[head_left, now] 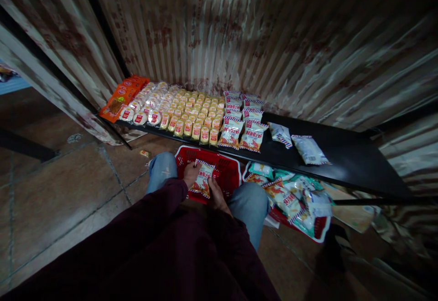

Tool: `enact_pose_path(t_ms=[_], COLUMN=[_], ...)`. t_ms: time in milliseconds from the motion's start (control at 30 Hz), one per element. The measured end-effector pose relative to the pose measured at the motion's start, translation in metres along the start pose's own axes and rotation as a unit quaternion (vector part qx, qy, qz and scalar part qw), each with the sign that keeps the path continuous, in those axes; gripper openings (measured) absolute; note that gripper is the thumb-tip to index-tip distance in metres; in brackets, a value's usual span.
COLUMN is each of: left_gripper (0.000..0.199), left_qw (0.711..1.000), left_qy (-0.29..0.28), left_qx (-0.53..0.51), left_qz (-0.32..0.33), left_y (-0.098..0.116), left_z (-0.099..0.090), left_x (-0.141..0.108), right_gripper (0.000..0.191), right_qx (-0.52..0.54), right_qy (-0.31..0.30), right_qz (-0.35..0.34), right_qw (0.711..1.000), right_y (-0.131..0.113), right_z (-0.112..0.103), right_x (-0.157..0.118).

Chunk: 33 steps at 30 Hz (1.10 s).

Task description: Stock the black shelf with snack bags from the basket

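Snack packet held two-handed.
Left hand and right hand pinch opposite sides; light pressure should avoid crushing.

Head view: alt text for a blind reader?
A person's left hand and right hand hold a snack packet over a red basket. A black shelf ahead bears rows of white rounds, yellow pieces and similar packets, an orange pouch at its left end. A second basket, right, holds more packets.
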<state>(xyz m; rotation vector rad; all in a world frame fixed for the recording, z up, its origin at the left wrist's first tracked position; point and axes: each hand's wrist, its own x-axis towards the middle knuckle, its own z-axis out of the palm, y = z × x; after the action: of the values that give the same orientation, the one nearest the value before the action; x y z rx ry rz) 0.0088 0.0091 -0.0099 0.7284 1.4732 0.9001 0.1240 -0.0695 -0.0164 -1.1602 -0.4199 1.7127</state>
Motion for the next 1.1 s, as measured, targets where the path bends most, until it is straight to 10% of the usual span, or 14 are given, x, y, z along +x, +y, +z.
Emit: enact_pose_path(t_ms=[733,1100], left_gripper=[0.037,0.028], left_qw=[0.993,0.998], left_qy=[-0.096,-0.051], left_qx=[-0.015,0.002], left_qz=[-0.061,-0.045], left_y=[-0.004,-0.021], left_z=[-0.014,-0.009], left_x=[-0.017,-0.007], right_gripper=[0.057,0.054], right_qx=[-0.005,-0.015], right_qy=[0.081,0.065], right_qz=[-0.021,-0.016], right_qw=[0.997,0.998], right_y=[0.014,0.017], right_z=[-0.012,-0.011], right_x=[0.015,0.016])
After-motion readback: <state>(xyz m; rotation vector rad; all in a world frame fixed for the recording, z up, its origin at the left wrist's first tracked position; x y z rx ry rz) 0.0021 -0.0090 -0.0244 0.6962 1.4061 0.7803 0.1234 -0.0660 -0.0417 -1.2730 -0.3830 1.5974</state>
